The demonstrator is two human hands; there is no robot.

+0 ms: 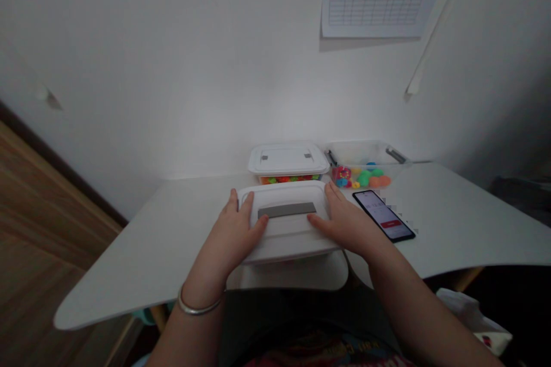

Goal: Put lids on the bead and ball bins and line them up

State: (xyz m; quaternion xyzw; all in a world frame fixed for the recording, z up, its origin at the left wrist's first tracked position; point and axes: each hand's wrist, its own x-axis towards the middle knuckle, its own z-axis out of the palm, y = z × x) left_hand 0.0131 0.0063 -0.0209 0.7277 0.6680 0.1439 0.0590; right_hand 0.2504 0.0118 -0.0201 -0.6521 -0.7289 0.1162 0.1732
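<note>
A storage box with a white lid [297, 234] is between my two hands at the front of the table. A grey strip [286, 210] runs across the top of the lid. My left hand [235, 230] holds the lid's left side, its thumb on top and its fingers over the edge. On the right side, my right hand [348, 222] grips it the same way. The box's body is mostly hidden under the lid. Beneath it juts a pale rounded panel [297, 275]; I cannot tell what it belongs to.
Behind stands another white-lidded box [289, 159] with colourful pieces inside. Beside it, a clear open bin [357, 152] holds bright toys and pompoms [365, 178]. A phone [384, 215] lies on the white table [465, 212], right of my right hand. The wall rises behind.
</note>
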